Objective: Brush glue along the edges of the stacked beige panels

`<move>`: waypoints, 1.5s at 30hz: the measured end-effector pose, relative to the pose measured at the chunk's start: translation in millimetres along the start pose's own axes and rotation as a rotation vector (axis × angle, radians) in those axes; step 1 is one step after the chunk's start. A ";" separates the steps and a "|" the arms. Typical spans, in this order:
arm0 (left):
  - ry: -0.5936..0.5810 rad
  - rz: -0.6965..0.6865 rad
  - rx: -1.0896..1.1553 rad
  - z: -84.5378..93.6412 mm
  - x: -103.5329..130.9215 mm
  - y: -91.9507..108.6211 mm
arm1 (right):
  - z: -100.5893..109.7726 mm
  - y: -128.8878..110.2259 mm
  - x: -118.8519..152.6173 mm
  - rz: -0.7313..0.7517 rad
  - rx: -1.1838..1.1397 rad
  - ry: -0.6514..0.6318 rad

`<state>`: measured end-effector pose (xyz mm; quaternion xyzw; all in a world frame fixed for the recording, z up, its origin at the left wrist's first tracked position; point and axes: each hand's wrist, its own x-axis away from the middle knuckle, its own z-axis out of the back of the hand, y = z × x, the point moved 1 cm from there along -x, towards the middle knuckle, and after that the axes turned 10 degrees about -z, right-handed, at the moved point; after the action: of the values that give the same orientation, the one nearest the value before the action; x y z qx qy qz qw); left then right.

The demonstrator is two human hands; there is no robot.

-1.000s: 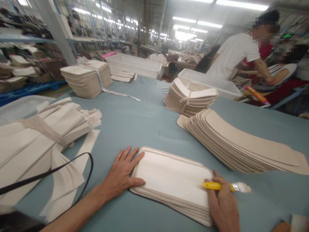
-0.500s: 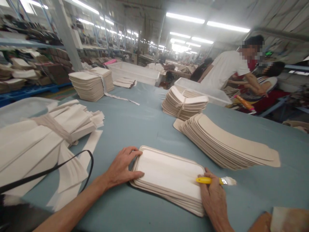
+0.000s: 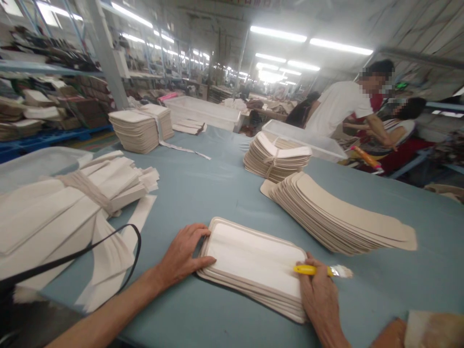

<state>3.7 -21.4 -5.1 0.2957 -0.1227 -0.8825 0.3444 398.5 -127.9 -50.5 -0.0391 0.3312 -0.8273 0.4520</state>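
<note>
- I see a blue counter (image 3: 203,188) carrying everything.
- A fanned stack of long beige strips (image 3: 340,217) lies right of centre.
- A tied bundle (image 3: 277,157) sits behind it, just in front of a clear bin (image 3: 308,140).
- White tied pieces (image 3: 65,208) spread at left, a black strap (image 3: 90,249) looping over them.
- Another stack (image 3: 143,128) stands far left.
- A person in a white shirt (image 3: 339,108) leans at right.

Left hand (image 3: 183,253): I see it bare, no glove, no ring visible.
Left forearm: bare all the way to the frame edge, no sleeve.
Right hand (image 3: 321,302): bare, no glove, wrist uncovered.
</note>
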 end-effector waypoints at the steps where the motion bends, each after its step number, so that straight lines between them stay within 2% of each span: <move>1: 0.031 -0.002 -0.018 -1.1 2.6 3.5 | -0.5 0.6 0.1 0.009 0.000 0.009; 5: 0.142 0.028 -0.104 -6.2 11.0 21.3 | -1.7 1.4 0.4 0.019 0.001 0.037; 10: 0.173 0.042 -0.145 -3.7 7.8 34.2 | -1.3 -1.5 0.7 0.016 0.001 0.040; 17: 0.010 -0.001 -0.114 18.9 -16.6 28.4 | 1.9 -9.4 4.8 -0.004 0.034 0.042; 21: -0.061 -0.016 -0.173 23.6 -24.4 27.5 | 2.8 -11.8 5.0 -0.016 0.023 0.050; 25: -0.073 -0.035 -0.297 15.8 -24.2 33.9 | 3.2 -13.6 4.7 -0.019 0.023 0.049; 34: 0.035 -0.056 -0.537 -11.6 -10.8 50.8 | 7.6 -19.8 5.5 -0.048 -0.007 0.045; 42: 0.190 0.027 -0.546 -26.1 -3.7 60.9 | 7.5 -19.0 5.5 -0.041 0.006 0.056; 45: 0.190 0.061 -0.524 -29.9 -1.9 61.8 | 8.3 -17.5 5.1 -0.041 0.010 0.054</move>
<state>56.1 -65.7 -2.0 0.2742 0.1340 -0.8416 0.4456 385.9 -129.6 -35.0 -0.0211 0.3382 -0.8388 0.4261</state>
